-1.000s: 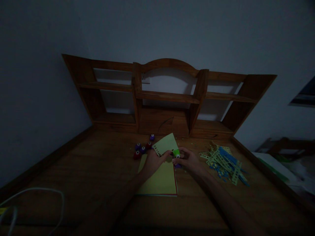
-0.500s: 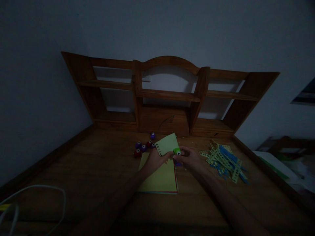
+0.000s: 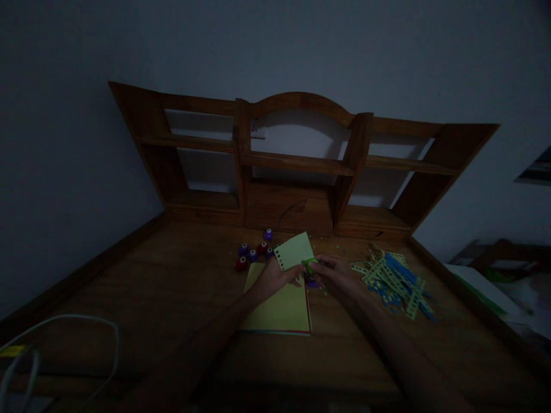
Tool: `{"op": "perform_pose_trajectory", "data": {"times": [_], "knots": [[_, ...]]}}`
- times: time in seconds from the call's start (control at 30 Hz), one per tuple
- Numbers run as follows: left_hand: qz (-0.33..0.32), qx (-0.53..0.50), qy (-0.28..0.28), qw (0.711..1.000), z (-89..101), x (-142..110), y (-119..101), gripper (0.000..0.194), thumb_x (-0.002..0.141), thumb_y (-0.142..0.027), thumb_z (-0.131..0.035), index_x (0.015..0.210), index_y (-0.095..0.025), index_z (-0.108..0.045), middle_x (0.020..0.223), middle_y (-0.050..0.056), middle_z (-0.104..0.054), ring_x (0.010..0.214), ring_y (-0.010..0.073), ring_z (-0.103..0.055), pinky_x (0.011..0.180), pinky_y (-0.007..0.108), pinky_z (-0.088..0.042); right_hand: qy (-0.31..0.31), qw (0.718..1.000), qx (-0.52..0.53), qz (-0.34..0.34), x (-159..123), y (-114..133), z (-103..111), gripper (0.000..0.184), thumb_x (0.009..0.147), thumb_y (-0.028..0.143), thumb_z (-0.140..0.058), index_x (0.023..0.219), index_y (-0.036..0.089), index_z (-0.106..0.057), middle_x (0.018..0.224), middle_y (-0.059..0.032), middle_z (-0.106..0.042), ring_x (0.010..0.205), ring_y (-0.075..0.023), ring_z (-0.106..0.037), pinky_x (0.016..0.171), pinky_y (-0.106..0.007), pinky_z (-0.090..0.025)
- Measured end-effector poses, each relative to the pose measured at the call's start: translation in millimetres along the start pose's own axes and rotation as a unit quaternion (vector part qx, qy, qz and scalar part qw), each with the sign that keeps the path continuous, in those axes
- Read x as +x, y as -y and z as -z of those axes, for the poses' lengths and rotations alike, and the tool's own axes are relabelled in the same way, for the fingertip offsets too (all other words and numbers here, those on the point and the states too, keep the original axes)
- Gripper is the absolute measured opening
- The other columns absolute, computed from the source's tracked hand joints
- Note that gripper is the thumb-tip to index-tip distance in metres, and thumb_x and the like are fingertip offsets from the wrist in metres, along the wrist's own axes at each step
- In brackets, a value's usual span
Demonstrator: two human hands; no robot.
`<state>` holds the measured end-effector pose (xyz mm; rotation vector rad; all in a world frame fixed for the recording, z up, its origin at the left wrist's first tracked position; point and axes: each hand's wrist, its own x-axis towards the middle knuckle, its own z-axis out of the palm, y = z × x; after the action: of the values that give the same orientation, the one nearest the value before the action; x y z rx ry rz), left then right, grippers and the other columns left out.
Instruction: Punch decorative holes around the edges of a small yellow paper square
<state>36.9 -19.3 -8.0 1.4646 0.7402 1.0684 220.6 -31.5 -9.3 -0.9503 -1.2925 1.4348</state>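
Above the tabletop [image 3: 185, 281], left fingers [image 3: 294, 271] pinch the card [image 3: 296, 252], one edge already holed, top plain; right fingers [image 3: 323, 269] grip the green punch [image 3: 309, 264]!

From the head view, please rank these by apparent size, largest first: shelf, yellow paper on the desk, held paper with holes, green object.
1. Shelf
2. Yellow paper on the desk
3. Paper with holes
4. Green object, partly covered by the right hand
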Motion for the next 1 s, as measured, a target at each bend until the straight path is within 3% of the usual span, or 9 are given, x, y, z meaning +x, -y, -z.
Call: {"op": "perform_pose_trajectory", "data": {"times": [0.47,0.8,1.0], "knots": [[0.039,-0.010,0.000,0.999,-3.8,-0.8,-9.6,0.035,0.067,-0.032,-0.071,0.091,-0.015,-0.053,0.072,0.000,-0.058,0.057,0.0121,-0.056,0.050,0.029,-0.057,-0.004,0.999,-0.034,0.023,-0.4,-4.1,0.8,0.023,0.074,0.039,-0.073,0.084,0.019,-0.068,0.061,0.0016,-0.057,0.047,-0.0087,-0.040,0.046,-0.024,-0.027],[0.036,-0.014,0.004,0.999,-4.6,-0.3,-7.8,0.036,0.066,-0.034,-0.073,0.091,-0.015,-0.054,0.072,0.001,-0.058,0.058,0.0121,-0.057,0.049,0.027,-0.057,-0.002,0.998,-0.059,0.007,-7.0,12.5,-3.9,0.026,0.071,0.041,-0.074,0.079,0.018,-0.066,0.061,0.0020,-0.056,0.048,-0.0089,-0.041,0.047,-0.024,-0.026],[0.047,-0.028,0.000,0.999,-5.3,0.4,-2.2,0.034,0.066,-0.031,-0.073,0.089,-0.014,-0.055,0.068,0.000,-0.058,0.057,0.0128,-0.057,0.049,0.029,-0.057,-0.012,0.999,-0.043,0.017,-5.1,9.5,-4.0,0.025,0.068,0.039,-0.077,0.074,0.018,-0.065,0.072,-0.0018,-0.062,0.061,-0.0134,-0.053,0.054,-0.025,-0.037]]}}
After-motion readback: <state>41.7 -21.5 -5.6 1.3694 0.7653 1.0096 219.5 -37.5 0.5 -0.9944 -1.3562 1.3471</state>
